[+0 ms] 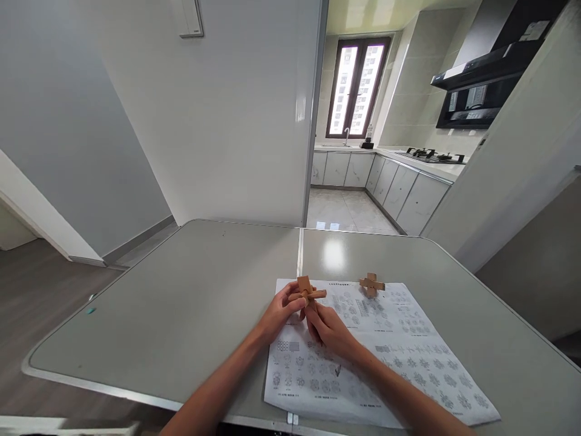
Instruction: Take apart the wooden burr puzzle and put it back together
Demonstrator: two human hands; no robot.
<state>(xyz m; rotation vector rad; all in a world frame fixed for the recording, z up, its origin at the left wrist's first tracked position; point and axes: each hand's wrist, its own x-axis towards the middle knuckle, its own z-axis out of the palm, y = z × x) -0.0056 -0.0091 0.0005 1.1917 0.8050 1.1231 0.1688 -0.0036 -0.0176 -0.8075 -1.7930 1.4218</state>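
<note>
Between my two hands is a wooden interlocking puzzle (304, 284), its flat bars crossing one another and sticking out at the top and sides. My left hand (278, 313) grips it from the left, thumb across the front. From below and the right, my right hand (327, 327) pinches its lower part; some fingertips are hidden behind the wood. Under both hands lies a large white instruction sheet (313, 384) printed with rows of small puzzle diagrams. A second wooden cross-shaped puzzle (371, 284) rests near the sheet's far edge, to the right of my hands.
The grey folding table (181, 315) has a metal seam (300, 254) down its middle and a rounded metal rim. Beyond it stands a white wall panel (236, 121). A kitchen doorway opens at the right, with a gas stove (431, 155) on the counter.
</note>
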